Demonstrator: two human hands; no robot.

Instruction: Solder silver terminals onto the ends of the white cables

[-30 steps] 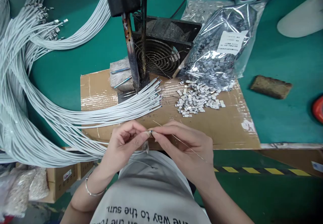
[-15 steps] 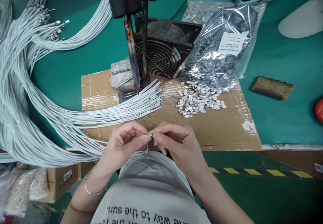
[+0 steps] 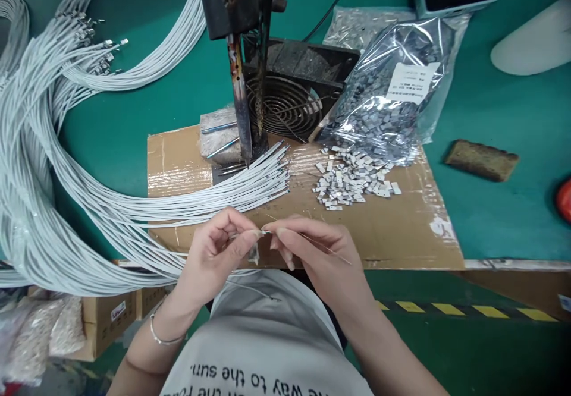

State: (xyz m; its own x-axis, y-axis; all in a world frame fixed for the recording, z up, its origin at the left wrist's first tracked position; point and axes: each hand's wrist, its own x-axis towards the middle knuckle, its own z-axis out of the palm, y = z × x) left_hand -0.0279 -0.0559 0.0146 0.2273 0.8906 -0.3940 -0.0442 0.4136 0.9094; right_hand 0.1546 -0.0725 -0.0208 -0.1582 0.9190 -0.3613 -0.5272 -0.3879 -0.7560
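Observation:
My left hand [image 3: 218,253] pinches the end of a white wire [image 3: 243,236] between thumb and forefinger at the near edge of a cardboard sheet [image 3: 401,229]. My right hand [image 3: 312,250] meets it fingertip to fingertip, pinching a small metal terminal [image 3: 266,232] at the wire's tip, with a thin strand of solder wire [image 3: 325,247] lying across its fingers. A bundle of white wires [image 3: 214,197] fans across the cardboard just beyond my hands. Loose metal terminals [image 3: 352,179] lie in a pile to the right of it.
A mounted soldering iron [image 3: 239,101] points down at the cardboard, with a black fan [image 3: 285,101] behind it. A clear bag of terminals [image 3: 388,104] lies at the back right. More white wires [image 3: 31,164] loop over the green table at left. A brown sponge [image 3: 482,159] lies right.
My right hand's fingers have drawn in closer to the left hand and the thin solder strand has shifted with them. Both hands stay pinched together at the wire tip.

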